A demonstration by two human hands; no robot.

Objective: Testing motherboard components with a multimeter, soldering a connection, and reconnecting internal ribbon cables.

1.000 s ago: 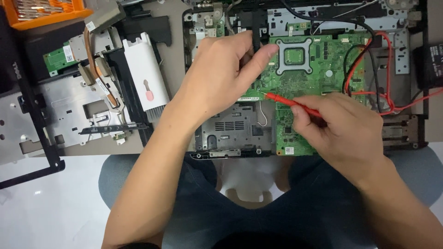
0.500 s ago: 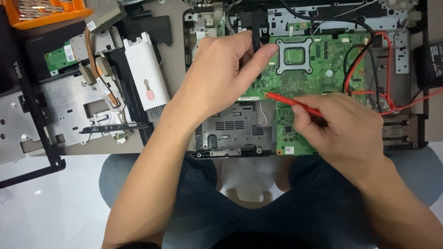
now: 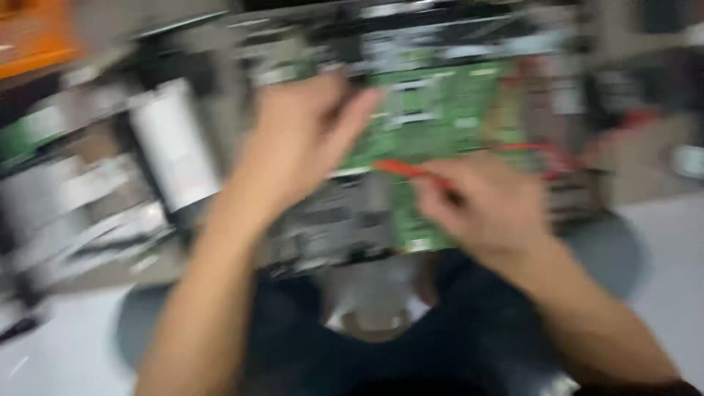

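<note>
The view is heavily blurred by camera motion. My right hand [image 3: 488,205] grips a red probe [image 3: 402,169] whose tip points left onto the green circuit board [image 3: 440,110]. My left hand [image 3: 301,139] rests at the board's left edge with its fingers bent near the top; a dark probe seen there earlier is lost in the blur. A grey metal part of the opened device [image 3: 330,220] lies below the board, between my hands.
A white oblong tool case [image 3: 176,150] lies left of my left hand. Metal plates and brackets [image 3: 73,213] sit at the far left. An orange tray [image 3: 33,37] is at the top left. Red wires [image 3: 557,158] run right of the board.
The camera has swung, so the whole scene shifted down and blurred. Both hands stay at the board, and the red probe is still in my right hand.
</note>
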